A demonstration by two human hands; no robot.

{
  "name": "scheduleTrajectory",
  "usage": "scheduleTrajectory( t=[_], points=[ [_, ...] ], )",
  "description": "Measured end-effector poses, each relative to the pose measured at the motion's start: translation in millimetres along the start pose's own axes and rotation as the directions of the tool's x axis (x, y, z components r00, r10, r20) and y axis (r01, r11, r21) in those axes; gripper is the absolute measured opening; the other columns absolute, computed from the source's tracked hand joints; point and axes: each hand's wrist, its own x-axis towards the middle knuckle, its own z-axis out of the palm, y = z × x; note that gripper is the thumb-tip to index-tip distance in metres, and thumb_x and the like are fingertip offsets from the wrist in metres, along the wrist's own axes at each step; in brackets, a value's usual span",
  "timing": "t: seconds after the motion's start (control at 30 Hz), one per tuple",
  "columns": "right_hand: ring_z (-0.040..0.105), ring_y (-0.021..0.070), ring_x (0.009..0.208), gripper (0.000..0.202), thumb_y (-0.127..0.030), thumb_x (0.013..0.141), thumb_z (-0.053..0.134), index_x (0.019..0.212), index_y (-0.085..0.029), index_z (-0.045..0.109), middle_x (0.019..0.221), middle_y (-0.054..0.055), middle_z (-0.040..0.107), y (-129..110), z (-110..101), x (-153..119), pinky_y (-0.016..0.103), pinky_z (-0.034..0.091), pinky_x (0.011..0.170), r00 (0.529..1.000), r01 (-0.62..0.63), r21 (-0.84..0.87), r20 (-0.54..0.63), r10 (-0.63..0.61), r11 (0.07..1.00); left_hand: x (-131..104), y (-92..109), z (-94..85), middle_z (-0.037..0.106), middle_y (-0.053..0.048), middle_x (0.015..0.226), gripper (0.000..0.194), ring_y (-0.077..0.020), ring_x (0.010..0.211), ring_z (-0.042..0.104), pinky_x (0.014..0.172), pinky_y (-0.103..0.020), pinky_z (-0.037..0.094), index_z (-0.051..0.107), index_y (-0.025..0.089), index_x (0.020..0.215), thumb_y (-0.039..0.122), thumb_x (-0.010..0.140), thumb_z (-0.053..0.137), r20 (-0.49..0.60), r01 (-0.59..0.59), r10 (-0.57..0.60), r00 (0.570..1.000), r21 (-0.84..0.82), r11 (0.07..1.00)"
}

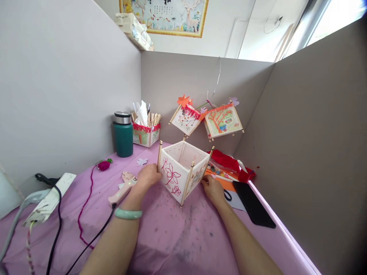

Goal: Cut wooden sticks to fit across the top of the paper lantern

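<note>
both forearms cut off at the lower edge. left hand (148,176) and right hand (213,188) against opposite sides of paper lantern box (183,170), standing on pink surface (177,236); fingers mostly hidden behind it, grip unclear. four walls and corner sticks joined, top open, no fringe. beyond, fringed hanging lanterns (210,119); glue gun (122,190) partly hidden.

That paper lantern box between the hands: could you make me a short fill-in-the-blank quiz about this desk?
1. The lantern box is held by ____ hands.
2. The flowers drawn on its front panel are ____.
3. The left hand has a green ____ on its wrist.
4. The flask by the wall is dark ____.

Missing words: two; pink; bangle; green
</note>
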Motion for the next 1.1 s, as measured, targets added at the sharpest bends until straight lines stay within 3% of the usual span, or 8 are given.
scheduleTrajectory(
  t=[0.47, 0.6, 0.67, 0.73, 0.8, 0.87, 0.9, 1.1],
  points=[
    [0.063, 0.0232, 0.093, 0.023, -0.033, 0.088, 0.049, 0.101, -0.02, 0.064, 0.102, 0.007, 0.07, -4.4, -5.5, -3.7, 0.029, 0.04, 0.07, 0.999, 0.014, -0.035, -0.031, -0.015, 0.999, 0.5, -5.6, 2.6, 0.069, -0.013, 0.1, 0.024, -0.0279, 0.094, 0.064, 0.07, -0.032, 0.047, 0.063, 0.017, 0.091, 0.025, 0.073, 0.05, 0.017, -0.031, 0.032, 0.999, -0.005, 0.999],
    [0.062, 0.0201, 0.081, 0.022, -0.035, 0.086, 0.051, 0.091, -0.02, 0.066, 0.093, 0.005, 0.07, -6.9, -21.6, -13.8, 0.028, 0.038, 0.065, 0.99, 0.106, -0.018, -0.091, -0.107, 0.994, 1.8, -10.1, 5.2, 0.069, -0.013, 0.1, 0.023, -0.0275, 0.093, 0.064, 0.071, -0.032, 0.046, 0.063, 0.018, 0.091, 0.024, 0.071, 0.051, 0.031, -0.051, 0.051, 0.998, -0.004, 0.999],
    [0.061, 0.0182, 0.073, 0.022, -0.035, 0.085, 0.052, 0.081, -0.02, 0.067, 0.082, 0.003, 0.069, -9.5, -31.9, -21.6, 0.027, 0.037, 0.062, 0.983, 0.179, 0.023, -0.041, -0.178, 0.984, 2.7, -11.6, 6.5, 0.069, -0.013, 0.1, 0.023, -0.0268, 0.093, 0.064, 0.072, -0.031, 0.046, 0.063, 0.018, 0.09, 0.022, 0.071, 0.052, 0.034, -0.055, 0.055, 0.998, -0.006, 0.998],
    [0.059, 0.0161, 0.067, 0.02, -0.032, 0.084, 0.054, 0.075, -0.019, 0.068, 0.072, 0.001, 0.068, -14.7, -38.9, -31.1, 0.025, 0.036, 0.06, 0.946, 0.29, 0.125, 0.111, -0.304, 0.949, 3.5, -12.2, 7.5, 0.069, -0.012, 0.098, 0.022, -0.0262, 0.093, 0.064, 0.072, -0.031, 0.046, 0.063, 0.018, 0.09, 0.021, 0.071, 0.052, 0.035, -0.057, 0.057, 0.998, -0.007, 0.998],
    [0.057, 0.0136, 0.061, 0.019, -0.031, 0.082, 0.058, 0.073, -0.019, 0.069, 0.067, -0.001, 0.066, -23.2, -39.6, -41.8, 0.023, 0.036, 0.056, 0.847, 0.378, 0.261, 0.289, -0.446, 0.888, 4.1, -12.3, 8.1, 0.07, -0.012, 0.097, 0.022, -0.0259, 0.092, 0.064, 0.072, -0.03, 0.046, 0.063, 0.018, 0.089, 0.021, 0.071, 0.052, 0.034, -0.057, 0.057, 0.998, -0.007, 0.998],
    [0.055, 0.0117, 0.057, 0.021, -0.036, 0.08, 0.062, 0.072, -0.019, 0.069, 0.064, -0.002, 0.065, -33.9, -34.0, -52.3, 0.022, 0.034, 0.054, 0.755, 0.439, 0.327, 0.37, -0.541, 0.837, 4.2, -12.3, 8.3, 0.07, -0.012, 0.096, 0.022, -0.0259, 0.091, 0.064, 0.072, -0.03, 0.046, 0.064, 0.018, 0.088, 0.021, 0.07, 0.053, 0.031, -0.054, 0.054, 0.998, -0.007, 0.999],
    [0.054, 0.0111, 0.056, 0.024, -0.04, 0.08, 0.064, 0.071, -0.018, 0.069, 0.062, -0.002, 0.065, -39.3, -29.9, -57.0, 0.022, 0.032, 0.053, 0.733, 0.479, 0.32, 0.368, -0.573, 0.818, 4.1, -12.2, 8.4, 0.07, -0.012, 0.096, 0.022, -0.0261, 0.091, 0.064, 0.072, -0.03, 0.047, 0.064, 0.018, 0.088, 0.022, 0.07, 0.053, 0.029, -0.053, 0.053, 0.998, -0.006, 0.999],
    [0.048, 0.0093, 0.049, 0.033, -0.04, 0.085, 0.057, 0.064, -0.016, 0.065, 0.055, 0.001, 0.061, -53.1, -14.2, -66.4, 0.024, 0.026, 0.051, 0.727, 0.63, 0.101, 0.27, -0.631, 0.77, 2.3, -12.0, 7.1, 0.07, -0.012, 0.094, 0.022, -0.027, 0.09, 0.065, 0.073, -0.032, 0.047, 0.065, 0.018, 0.087, 0.022, 0.07, 0.052, 0.023, -0.058, 0.058, 0.998, 0.002, 0.998]
  ],
)
